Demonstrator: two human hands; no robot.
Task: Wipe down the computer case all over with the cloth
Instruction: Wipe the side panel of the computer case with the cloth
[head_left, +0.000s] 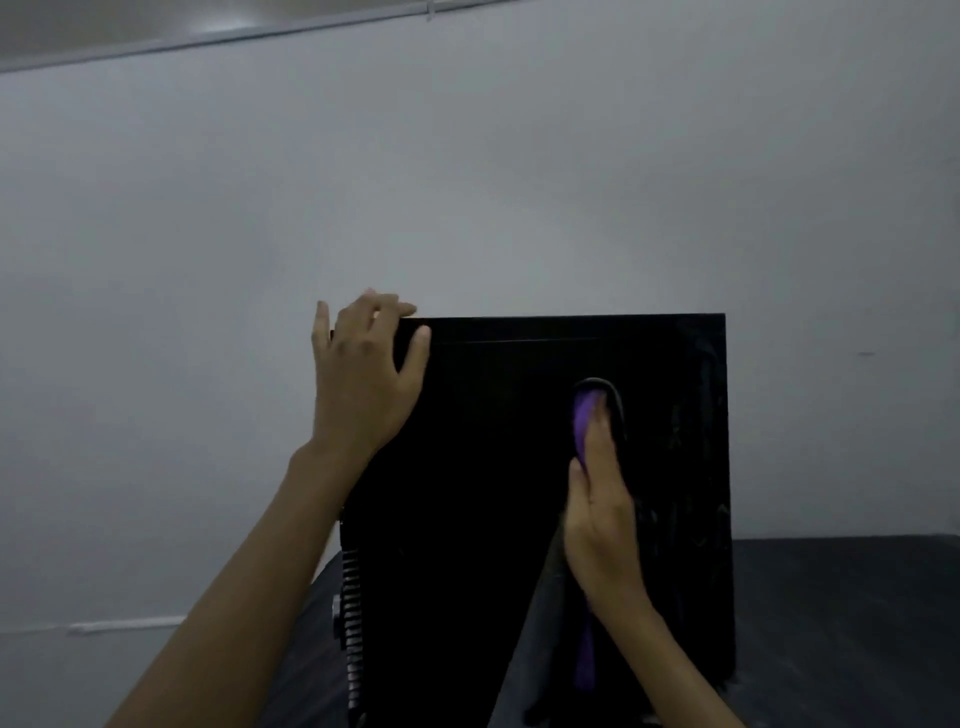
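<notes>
A black computer case (493, 493) stands upright in front of me, its glossy side panel facing the camera. My left hand (363, 374) grips its top left corner, fingers curled over the top edge and thumb on the panel. My right hand (597, 504) presses a purple and dark cloth (586, 415) flat against the right half of the panel, thumb pinching the cloth's edge. A strip of the cloth hangs down below my wrist. Streaks show on the panel to the right of the cloth.
The case sits on a dark tabletop (831, 623) that extends to the right. A vented rear edge of the case (353, 623) shows at the lower left. A plain grey wall (467, 156) fills the background.
</notes>
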